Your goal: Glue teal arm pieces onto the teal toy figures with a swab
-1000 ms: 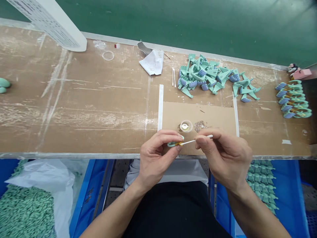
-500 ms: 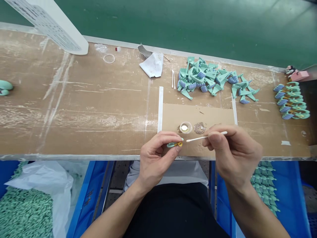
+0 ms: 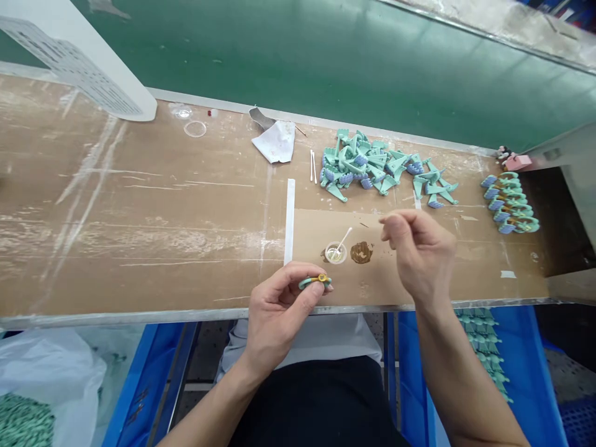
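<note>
At the near left, a white plastic bag [image 3: 49, 379] lies over a heap of mint-green parts, beside a blue crate [image 3: 142, 397]. On the far left of the scuffed wooden workbench [image 3: 139, 217] stands a white perforated panel [image 3: 74, 71], and further right along the far edge lie a clear plastic ring [image 3: 195, 128] and a crumpled white cloth [image 3: 274, 141]. A strip of white tape [image 3: 290, 217] marks the left edge of a cardboard sheet [image 3: 419, 282].

The left hand [image 3: 277, 313] grips a small mint-green plastic part [image 3: 315, 282] with a yellow ring on it between thumb and fingers, holding it near the bench's near edge, over the cardboard sheet. Just beyond it sits a small clear cup [image 3: 335, 252] with a cotton swab [image 3: 344, 237] leaning in it, and right beside that is a brown smear [image 3: 361, 252] (glue, perhaps, though the view can't settle it). Two more cotton swabs [image 3: 313, 166] lie on the far side of the sheet, next to a loose pile of mint-green and blue parts [image 3: 367, 167].

The right hand [image 3: 421, 251] hangs above the cardboard, fingers loosely curled and grasping nothing. At the far right, assembled parts [image 3: 510, 203] stand in a row, and a blue crate [image 3: 526, 372] sits below the bench.
</note>
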Demonstrator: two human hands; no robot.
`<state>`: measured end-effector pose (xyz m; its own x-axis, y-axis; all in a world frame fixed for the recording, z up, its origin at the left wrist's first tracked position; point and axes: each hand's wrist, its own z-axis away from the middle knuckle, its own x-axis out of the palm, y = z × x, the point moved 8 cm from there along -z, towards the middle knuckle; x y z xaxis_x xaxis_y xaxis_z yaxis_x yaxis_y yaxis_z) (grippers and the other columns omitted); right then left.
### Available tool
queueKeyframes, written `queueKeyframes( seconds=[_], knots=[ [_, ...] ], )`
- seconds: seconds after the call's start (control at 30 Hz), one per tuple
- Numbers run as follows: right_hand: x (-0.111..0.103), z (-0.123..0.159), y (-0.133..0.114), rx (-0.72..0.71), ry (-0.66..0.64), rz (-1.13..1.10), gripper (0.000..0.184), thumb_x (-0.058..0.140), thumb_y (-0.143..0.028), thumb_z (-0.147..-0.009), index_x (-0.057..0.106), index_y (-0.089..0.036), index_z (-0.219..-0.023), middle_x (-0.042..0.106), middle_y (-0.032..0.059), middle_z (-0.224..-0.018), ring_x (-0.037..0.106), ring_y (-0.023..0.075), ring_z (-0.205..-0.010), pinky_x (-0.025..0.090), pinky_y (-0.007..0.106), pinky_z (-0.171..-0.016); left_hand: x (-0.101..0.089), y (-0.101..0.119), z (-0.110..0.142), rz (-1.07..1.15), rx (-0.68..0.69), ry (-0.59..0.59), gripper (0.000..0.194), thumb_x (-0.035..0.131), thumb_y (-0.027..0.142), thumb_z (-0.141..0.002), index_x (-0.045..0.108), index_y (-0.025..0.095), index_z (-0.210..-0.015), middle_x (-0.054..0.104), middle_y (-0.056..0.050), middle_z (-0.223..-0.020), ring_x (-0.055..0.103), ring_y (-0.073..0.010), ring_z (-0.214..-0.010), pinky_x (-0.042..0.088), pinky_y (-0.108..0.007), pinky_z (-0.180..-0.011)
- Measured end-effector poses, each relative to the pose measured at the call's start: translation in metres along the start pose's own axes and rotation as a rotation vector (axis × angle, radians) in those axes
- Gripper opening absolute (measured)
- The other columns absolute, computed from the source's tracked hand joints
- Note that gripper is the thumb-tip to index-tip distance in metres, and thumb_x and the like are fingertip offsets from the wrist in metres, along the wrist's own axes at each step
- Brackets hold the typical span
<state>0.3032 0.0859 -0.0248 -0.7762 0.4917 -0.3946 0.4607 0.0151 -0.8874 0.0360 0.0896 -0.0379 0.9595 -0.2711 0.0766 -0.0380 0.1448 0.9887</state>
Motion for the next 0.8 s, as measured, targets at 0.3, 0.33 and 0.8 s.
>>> queueKeyframes(
  seconds=[0.3, 0.33, 0.8],
  knots=[
    [-0.016, -0.011, 0.016, 0.017, 0.073, -0.064, 0.041, 0.083, -0.058, -0.115, 0.085, -0.022, -0.096, 0.076, 0.0019, -0.08, 0.063, 0.017, -0.066, 0.05, 0.031, -0.06, -0.004, 0.001, 0.001, 0.037, 0.031, 0.009, 0.006, 0.088, 0.025, -0.11, 0.094, 0.024, -0.108, 0.088, -0.008, -0.103, 0.087, -0.0216, -0.09, 0.071, -0.031, -0.084],
    [-0.017, -0.012, 0.02, 0.016, 0.078, -0.058, 0.039, 0.083, -0.057, -0.115, 0.085, -0.022, -0.097, 0.076, 0.002, -0.081, 0.063, 0.017, -0.066, 0.05, 0.031, -0.061, -0.005, 0.0, 0.001, 0.036, 0.027, 0.007, 0.006, 0.088, 0.025, -0.11, 0.094, 0.024, -0.109, 0.088, -0.008, -0.103, 0.086, -0.0217, -0.09, 0.071, -0.032, -0.084],
    [0.019, -0.089, 0.07, -0.209, -0.206, 0.396, 0.023, 0.081, -0.019, -0.1, 0.089, -0.022, -0.121, 0.082, 0.0127, -0.134, 0.076, 0.0258, -0.093, 0.064, 0.048, -0.097, -0.008, -0.015, 0.007, 0.389, -0.296, 0.142, 0.03, 0.103, 0.045, -0.099, 0.093, 0.019, -0.111, 0.086, -0.004, -0.089, 0.085, -0.0191, -0.066, 0.075, -0.03, -0.063]
  ],
)
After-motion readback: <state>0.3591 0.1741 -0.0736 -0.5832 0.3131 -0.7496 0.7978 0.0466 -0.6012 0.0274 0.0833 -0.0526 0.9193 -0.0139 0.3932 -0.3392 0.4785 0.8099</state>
